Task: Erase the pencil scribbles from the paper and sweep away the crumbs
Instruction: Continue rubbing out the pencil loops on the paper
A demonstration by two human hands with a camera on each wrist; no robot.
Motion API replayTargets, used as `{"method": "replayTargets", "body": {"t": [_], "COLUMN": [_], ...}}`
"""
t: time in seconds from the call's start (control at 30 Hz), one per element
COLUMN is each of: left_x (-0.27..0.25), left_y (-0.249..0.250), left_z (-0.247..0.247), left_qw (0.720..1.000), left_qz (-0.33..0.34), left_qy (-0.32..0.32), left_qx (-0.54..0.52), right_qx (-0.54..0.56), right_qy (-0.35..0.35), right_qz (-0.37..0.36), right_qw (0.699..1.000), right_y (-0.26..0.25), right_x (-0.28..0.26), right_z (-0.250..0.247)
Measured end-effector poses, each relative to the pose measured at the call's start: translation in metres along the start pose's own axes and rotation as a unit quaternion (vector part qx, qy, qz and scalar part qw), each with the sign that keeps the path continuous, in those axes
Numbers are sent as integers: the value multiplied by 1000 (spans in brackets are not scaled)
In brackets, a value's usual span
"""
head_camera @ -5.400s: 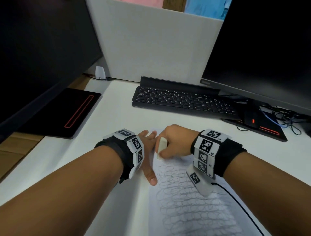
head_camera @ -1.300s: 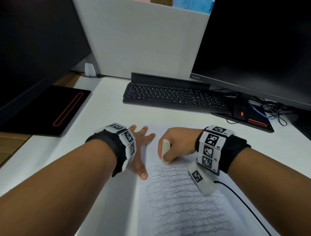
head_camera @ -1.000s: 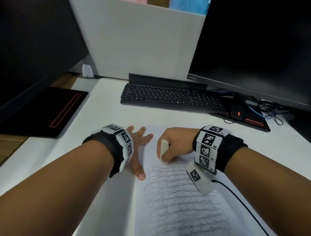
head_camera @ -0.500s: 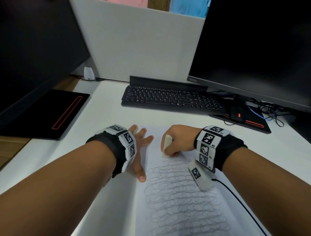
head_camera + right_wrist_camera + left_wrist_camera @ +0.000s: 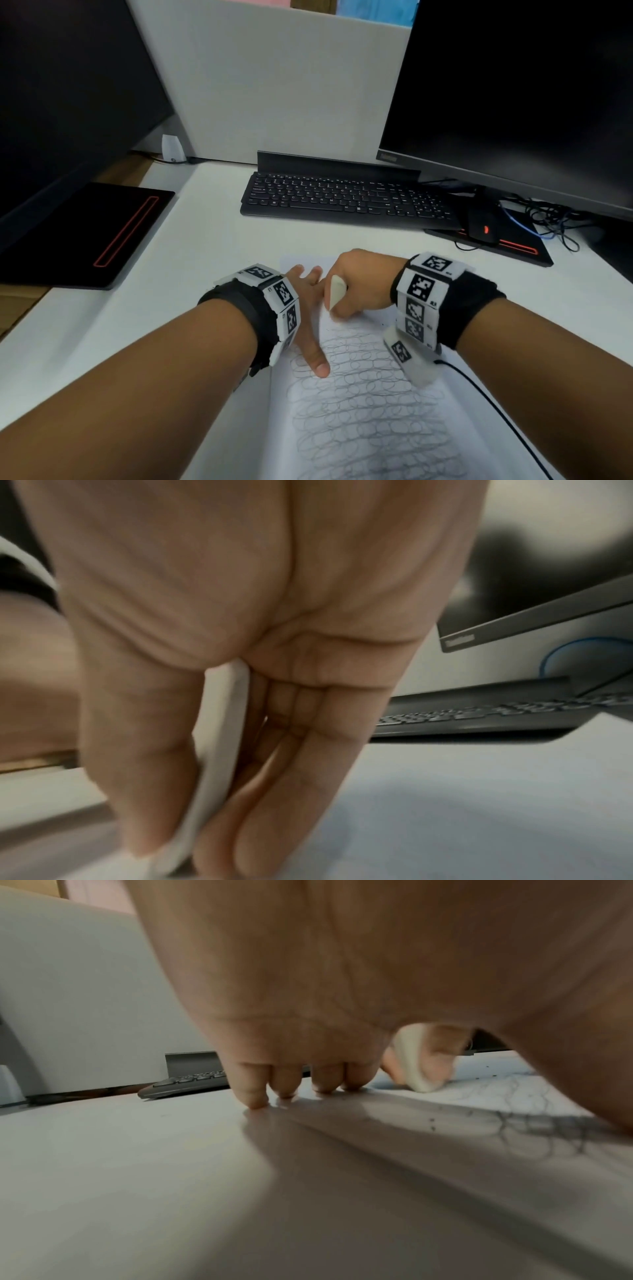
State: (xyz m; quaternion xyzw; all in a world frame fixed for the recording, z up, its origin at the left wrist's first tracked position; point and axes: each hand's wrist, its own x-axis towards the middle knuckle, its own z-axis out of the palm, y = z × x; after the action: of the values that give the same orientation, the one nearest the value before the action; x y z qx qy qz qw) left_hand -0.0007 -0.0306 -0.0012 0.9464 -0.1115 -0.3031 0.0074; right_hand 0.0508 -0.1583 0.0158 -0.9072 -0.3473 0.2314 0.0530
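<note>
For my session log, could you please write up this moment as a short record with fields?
right hand: right hand pinches the white eraser, tip down on the paper
left hand: left hand lies flat, fingers spread, pressing the sheet's left edge
scribbles: pencil scribbles cover most of the sheet; the top strip by the eraser looks clean
crumbs: dark crumbs lie on the paper, not yet swept
surroundings: keyboard and monitor behind, on the white desk

White eraser [image 5: 335,292] stands on scribbled paper [image 5: 370,411], dark crumbs [image 5: 432,1123] nearby.
</note>
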Motion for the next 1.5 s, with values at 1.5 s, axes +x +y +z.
{"method": "replayTargets", "body": {"t": [1.5], "left_x": [9], "left_y": [-5], "left_z": [5], "left_qw": [1000], "left_qz": [-15], "left_qy": [-3], "left_qx": [11], "right_qx": [58], "right_qy": [7], "right_qz": [4], "right_qw": [998], "right_y": [20], "right_x": [-4], "right_z": [1]}}
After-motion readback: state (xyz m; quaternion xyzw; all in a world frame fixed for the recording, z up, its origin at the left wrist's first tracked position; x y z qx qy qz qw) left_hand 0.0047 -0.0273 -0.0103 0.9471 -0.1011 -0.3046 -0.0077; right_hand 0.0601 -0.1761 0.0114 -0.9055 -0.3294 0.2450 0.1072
